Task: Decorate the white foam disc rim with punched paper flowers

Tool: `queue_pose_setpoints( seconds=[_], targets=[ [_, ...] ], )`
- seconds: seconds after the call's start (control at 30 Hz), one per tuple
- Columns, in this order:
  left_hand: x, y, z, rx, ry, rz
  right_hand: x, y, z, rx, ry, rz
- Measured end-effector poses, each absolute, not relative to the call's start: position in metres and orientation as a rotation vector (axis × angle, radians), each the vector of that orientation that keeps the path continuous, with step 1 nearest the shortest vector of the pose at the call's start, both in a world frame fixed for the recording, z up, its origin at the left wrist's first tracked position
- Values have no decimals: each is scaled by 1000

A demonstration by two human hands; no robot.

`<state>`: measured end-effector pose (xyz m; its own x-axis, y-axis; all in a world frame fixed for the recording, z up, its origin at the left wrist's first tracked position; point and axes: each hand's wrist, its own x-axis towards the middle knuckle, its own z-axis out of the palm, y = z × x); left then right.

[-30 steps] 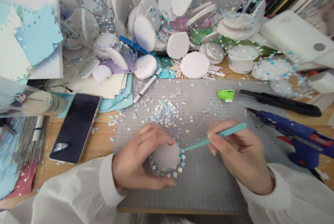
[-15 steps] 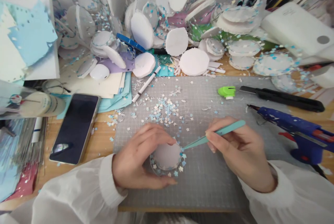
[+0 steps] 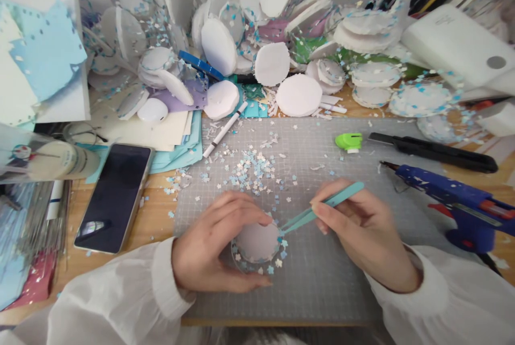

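My left hand curls around a small round white disc, fingers on its far rim and thumb by its near side. Tiny blue and white paper flowers edge the disc, with a clear rim or wire loop around it. My right hand grips teal tweezers between thumb and fingers. Their tips are slightly apart and meet the disc's right edge at a blue flower. Beyond my hands, a scatter of loose paper flowers lies on the grey cutting mat.
A glue gun, a black utility knife and a green punch lie on the right. At left are a phone and a cup. White discs crowd the back, with a pen before them.
My right hand has shifted slightly left with the tweezers. The tweezers' tips have spread a little at the disc's edge. My left hand and the disc stay nearly where they were.
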<state>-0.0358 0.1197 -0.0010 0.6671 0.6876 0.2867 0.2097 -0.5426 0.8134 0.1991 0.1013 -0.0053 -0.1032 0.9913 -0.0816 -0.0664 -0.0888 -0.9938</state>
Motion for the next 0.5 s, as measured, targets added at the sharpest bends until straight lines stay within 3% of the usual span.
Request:
queue_pose_setpoints(
  seconds=[0.5],
  targets=[
    [-36,119,-3,2079,662,815,200,102,-6,-1187,-1122,1475]
  ],
)
